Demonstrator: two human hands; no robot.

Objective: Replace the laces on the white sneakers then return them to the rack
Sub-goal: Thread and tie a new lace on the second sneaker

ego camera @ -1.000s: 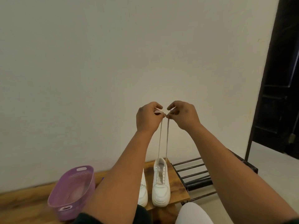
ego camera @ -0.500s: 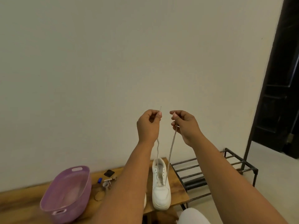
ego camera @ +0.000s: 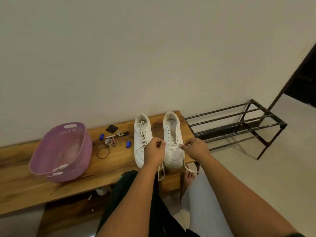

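Note:
Two white sneakers stand side by side on the wooden bench (ego camera: 20,182), toes toward me. The left sneaker (ego camera: 142,134) is laced. The right sneaker (ego camera: 171,132) shows bare eyelets, with a white lace (ego camera: 188,169) through its lowest row. My left hand (ego camera: 153,153) pinches one lace end over the gap between the shoes; that end hangs down below my wrist. My right hand (ego camera: 195,147) pinches the other end beside the right shoe's toe, and its tail trails off the bench edge.
A purple plastic basket (ego camera: 58,161) sits at the bench's left. Small items lie between it and the shoes: blue clips (ego camera: 128,144), a black wallet-like piece (ego camera: 112,128), a wire ring (ego camera: 103,152). A black metal shoe rack (ego camera: 239,124) stands on the floor at the right.
Both hands have come down from chest height to the toe of the right sneaker, still pinching the lace ends. The view has tilted down, showing more bench and the laced left shoe.

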